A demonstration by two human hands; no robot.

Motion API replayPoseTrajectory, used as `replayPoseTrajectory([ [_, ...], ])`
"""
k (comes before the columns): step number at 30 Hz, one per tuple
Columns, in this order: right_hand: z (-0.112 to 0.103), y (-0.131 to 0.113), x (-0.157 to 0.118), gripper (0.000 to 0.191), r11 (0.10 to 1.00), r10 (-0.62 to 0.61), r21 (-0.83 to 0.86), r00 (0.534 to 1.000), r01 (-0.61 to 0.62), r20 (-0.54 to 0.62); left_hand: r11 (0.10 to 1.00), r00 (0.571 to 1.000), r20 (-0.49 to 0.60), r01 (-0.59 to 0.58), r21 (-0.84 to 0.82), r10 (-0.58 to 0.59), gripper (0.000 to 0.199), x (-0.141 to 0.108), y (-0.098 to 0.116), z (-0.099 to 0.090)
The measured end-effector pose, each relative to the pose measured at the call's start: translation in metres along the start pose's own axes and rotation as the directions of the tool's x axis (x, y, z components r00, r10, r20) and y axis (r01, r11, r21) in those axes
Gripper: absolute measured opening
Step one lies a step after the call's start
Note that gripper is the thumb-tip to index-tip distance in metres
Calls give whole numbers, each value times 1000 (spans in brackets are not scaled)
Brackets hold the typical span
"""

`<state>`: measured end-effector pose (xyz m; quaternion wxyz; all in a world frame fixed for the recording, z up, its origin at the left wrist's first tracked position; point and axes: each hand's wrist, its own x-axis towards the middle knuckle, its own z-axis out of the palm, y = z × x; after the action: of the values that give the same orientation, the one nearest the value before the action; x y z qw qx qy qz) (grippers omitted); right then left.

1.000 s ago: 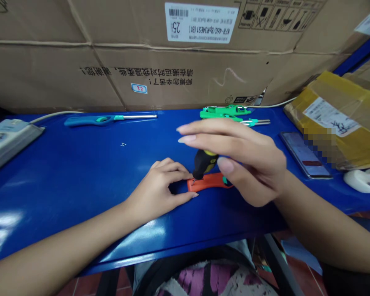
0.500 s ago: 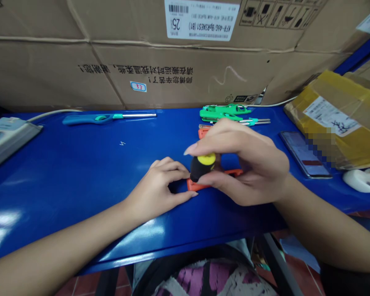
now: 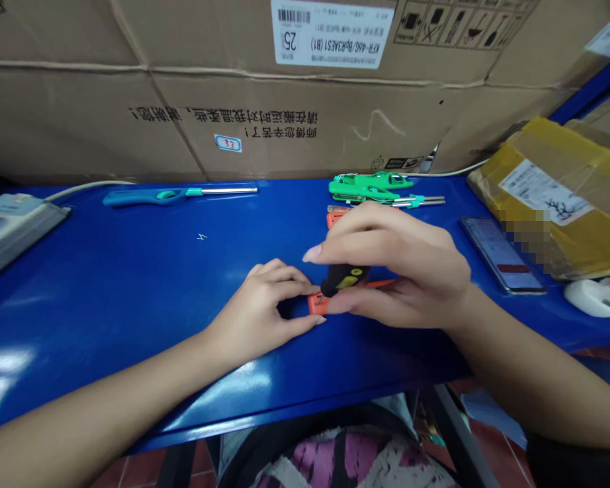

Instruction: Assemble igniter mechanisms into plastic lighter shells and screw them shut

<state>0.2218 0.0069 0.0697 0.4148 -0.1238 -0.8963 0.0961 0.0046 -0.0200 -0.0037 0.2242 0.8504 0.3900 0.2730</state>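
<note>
On the blue workbench (image 3: 106,285), against a cardboard carton (image 3: 285,129), a grey power strip (image 3: 15,234) sits at your far left, with a teal utility lighter (image 3: 177,196) lying near the back edge. Next comes your left hand (image 3: 259,315), its fingers curved, the tips pressing the left end of an orange plastic casing (image 3: 318,305) that lies flat on the bench under both hands. Your right hand (image 3: 407,268) has fingers and thumb closed around a black-and-yellow screwdriver (image 3: 343,279), its tip at the casing. Behind that hand lie a second orange piece (image 3: 335,218) and green lighters (image 3: 371,188); further right are a phone (image 3: 501,254), a taped yellow parcel (image 3: 554,203) and a white object (image 3: 594,298).
</note>
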Motion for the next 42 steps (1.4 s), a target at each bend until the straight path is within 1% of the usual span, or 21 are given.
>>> replayPoseTrajectory([
  [3, -7, -3, 0, 32, 998, 39, 41, 995, -43, 91, 1000, 1000, -13, -14, 16, 14, 24, 0, 0, 0],
  [5, -8, -3, 0, 33, 996, 56, 58, 991, -63, 119, 1000, 1000, -9, -13, 6, 13, 24, 0, 0, 0],
  [7, -6, -3, 0, 29, 997, 45, 61, 995, -50, 92, 1000, 1000, 8, 8, -17, -7, 25, 0, 0, 1],
  [10, 1, 0, 0, 24, 999, 32, 19, 999, -33, 20, 999, 998, 46, 42, -35, -41, 26, 1, 0, 1],
  [13, 4, 1, -1, 23, 999, 43, -7, 999, -43, -2, 999, 998, 32, 45, -18, -44, 25, 1, 2, 0],
  [16, 3, 0, -4, 28, 998, 51, 44, 997, -54, 56, 1000, 1000, -7, 8, 19, -8, 22, 0, 2, 0],
  [18, 1, -1, -6, 34, 993, 68, 89, 992, -77, 102, 1000, 1000, -11, -5, 21, 5, 22, 0, 2, -1],
  [20, 1, -2, -7, 34, 988, 78, 120, 989, -93, 124, 1000, 1000, -5, 5, 9, -5, 21, -1, 2, 0],
  [27, 4, -2, -5, 28, 986, 56, 151, 992, -73, 115, 1000, 1000, 3, 23, 11, -23, 19, -1, 3, 0],
  [32, 5, 0, -6, 33, 985, 69, 151, 993, -84, 99, 999, 999, 10, 31, 20, -31, 20, 0, 4, -1],
  [34, 6, 0, -7, 40, 977, 86, 188, 993, -100, 79, 999, 1000, 16, 22, 35, -23, 22, 0, 3, -1],
  [36, 7, 0, -8, 45, 959, 127, 252, 991, -131, 30, 999, 1000, 16, 10, 53, -10, 23, 1, 3, -2],
  [38, 9, 2, -9, 43, 942, 195, 286, 980, -175, -41, 998, 1000, 16, 7, 61, -8, 24, 0, 3, -4],
  [40, 9, 4, -9, 36, 933, 263, 290, 953, -212, -148, 998, 999, 27, 16, 58, -18, 25, 0, 4, -7],
  [42, 7, 7, -8, 31, 917, 318, 329, 913, -228, -255, 998, 998, 51, 32, 63, -35, 25, 0, 6, -10],
])
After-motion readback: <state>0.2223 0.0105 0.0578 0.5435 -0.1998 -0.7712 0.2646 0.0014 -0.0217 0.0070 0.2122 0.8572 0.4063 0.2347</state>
